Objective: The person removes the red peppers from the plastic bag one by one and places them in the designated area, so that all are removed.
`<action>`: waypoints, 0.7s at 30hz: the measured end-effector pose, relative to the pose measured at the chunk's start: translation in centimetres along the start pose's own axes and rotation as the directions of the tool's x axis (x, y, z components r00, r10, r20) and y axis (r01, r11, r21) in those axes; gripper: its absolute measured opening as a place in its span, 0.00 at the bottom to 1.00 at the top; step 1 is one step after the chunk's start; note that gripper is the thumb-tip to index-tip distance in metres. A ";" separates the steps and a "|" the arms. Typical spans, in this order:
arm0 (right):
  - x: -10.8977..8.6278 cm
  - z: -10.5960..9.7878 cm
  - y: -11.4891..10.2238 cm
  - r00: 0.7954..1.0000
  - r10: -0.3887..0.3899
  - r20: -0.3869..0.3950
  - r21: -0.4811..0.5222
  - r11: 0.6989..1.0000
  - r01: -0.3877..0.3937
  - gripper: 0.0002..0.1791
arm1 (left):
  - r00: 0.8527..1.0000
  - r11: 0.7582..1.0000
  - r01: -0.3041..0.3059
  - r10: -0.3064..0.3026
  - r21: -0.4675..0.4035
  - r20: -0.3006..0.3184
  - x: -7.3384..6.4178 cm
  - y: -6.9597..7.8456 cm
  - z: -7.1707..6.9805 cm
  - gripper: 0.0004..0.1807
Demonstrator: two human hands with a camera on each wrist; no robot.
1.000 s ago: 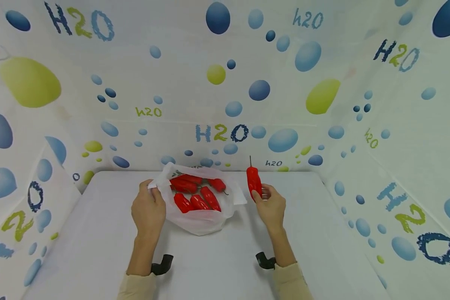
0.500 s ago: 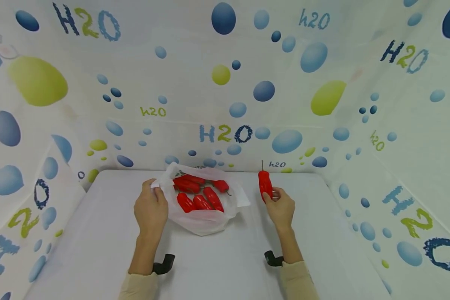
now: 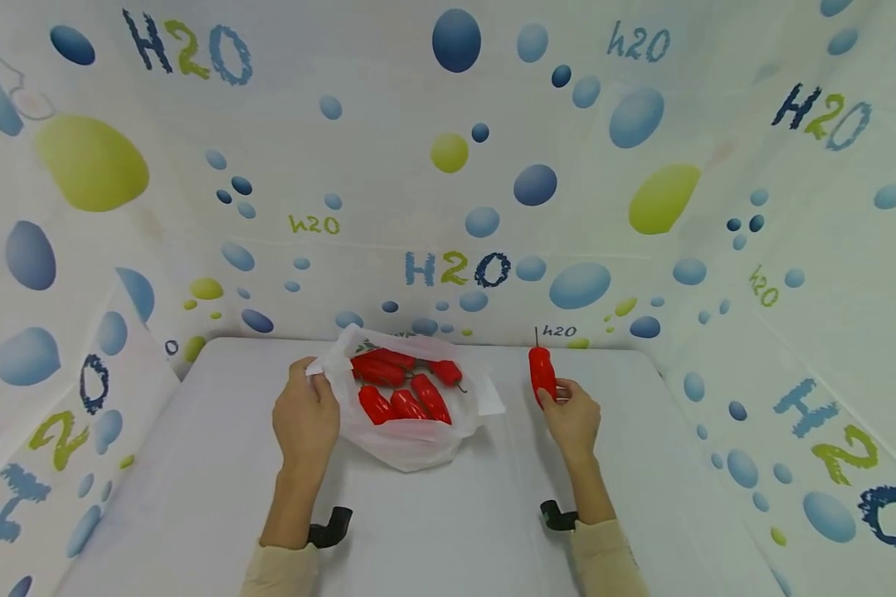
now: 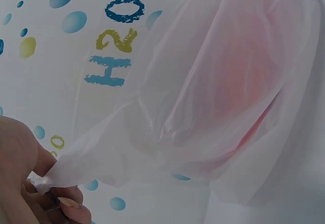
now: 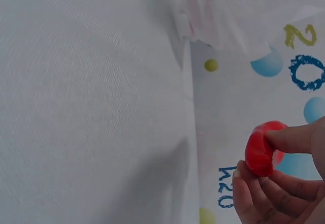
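Note:
A white, thin plastic bag (image 3: pixel 411 448) stands open on the table, with several red peppers (image 3: pixel 430 400) lying inside it. My left hand (image 3: pixel 306 414) pinches the bag's left edge; in the left wrist view the gathered plastic (image 4: pixel 86 170) runs out from between thumb and fingers. Right of the bag, my right hand (image 3: pixel 573 419) holds one red pepper (image 3: pixel 541 369) by its lower end, upright with the thin stem pointing up. In the right wrist view, thumb and fingertips grip that pepper (image 5: pixel 260 150) from both sides.
The white table (image 3: pixel 426 531) ends at a back wall (image 3: pixel 388 182) printed with blue and green spots and "H2O" lettering. Similar printed walls stand left and right. Black bands with short black pieces (image 3: pixel 333 526) sit on both wrists.
My right hand has carried the red pepper to the right, away from the bag. The left hand keeps its hold on the bag's edge. The whole head view has shifted slightly.

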State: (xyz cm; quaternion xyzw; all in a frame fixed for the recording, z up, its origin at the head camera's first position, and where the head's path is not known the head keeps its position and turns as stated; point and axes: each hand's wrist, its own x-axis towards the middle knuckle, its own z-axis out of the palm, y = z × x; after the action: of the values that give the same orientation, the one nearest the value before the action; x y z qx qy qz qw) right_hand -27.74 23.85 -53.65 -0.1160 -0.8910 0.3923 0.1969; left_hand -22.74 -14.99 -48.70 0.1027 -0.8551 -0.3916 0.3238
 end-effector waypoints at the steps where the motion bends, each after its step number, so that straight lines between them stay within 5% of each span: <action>1: 0.1 0.0 0.1 1.000 0.003 0.003 -0.003 1.000 -0.003 0.22 | 1.000 1.000 -0.003 0.003 0.001 -0.001 0.0 0.0 0.0 0.18; 21: 1.1 0.4 2.7 0.997 0.051 0.053 -0.086 0.995 -0.047 0.23 | 1.000 1.000 0.006 -0.006 0.011 -0.015 0.2 0.1 -0.2 0.17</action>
State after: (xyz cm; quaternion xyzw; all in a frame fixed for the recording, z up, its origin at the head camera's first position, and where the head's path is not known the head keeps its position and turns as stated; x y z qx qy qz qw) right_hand -28.79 25.78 -55.59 -0.1351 -0.9087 0.3621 0.1574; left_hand -22.72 -15.13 -48.45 0.1098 -0.8546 -0.3870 0.3284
